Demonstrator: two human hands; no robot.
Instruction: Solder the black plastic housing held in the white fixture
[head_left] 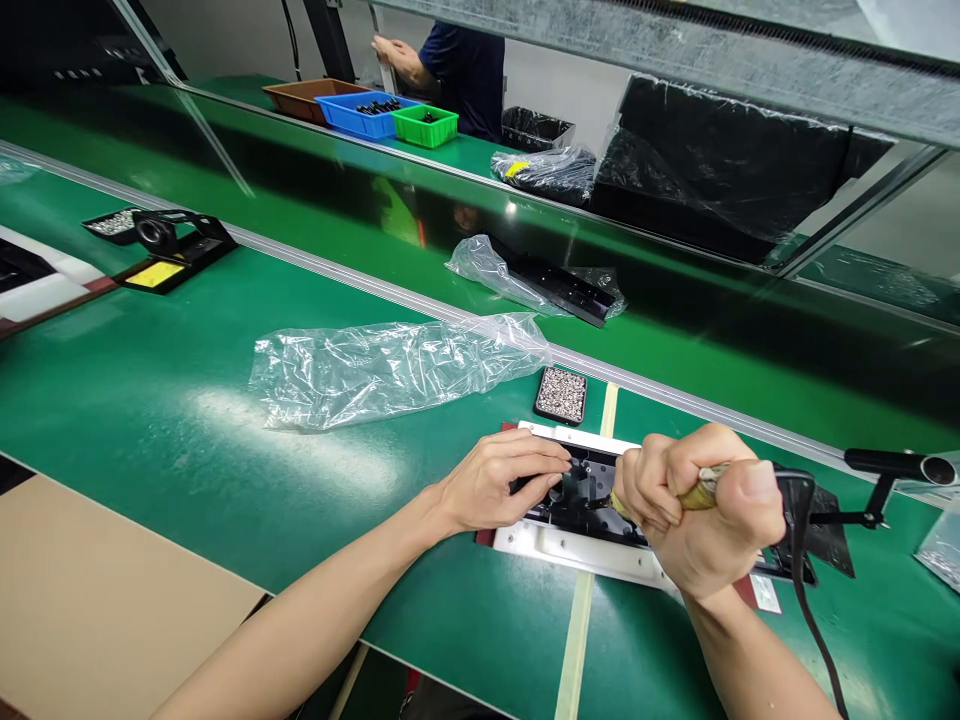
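Observation:
My right hand is wrapped around the yellowish grip of a corded electric screwdriver, tip pointed down and left. Its black cable runs from the grip's end toward the lower right. Beneath the tip lies a long black housing with holes, seated in a white fixture. My left hand rests at the housing's left part, thumb and fingers apart, fingertips touching or just above it. The fingers hide some of the housing, and the exact contact of the tip is hard to make out.
Behind the fixture sits a small black tray of screws. A clear plastic bag lies to its left. Across a metal rail, a bagged black part rests on the green belt. A black bracket stands right. A co-worker is behind.

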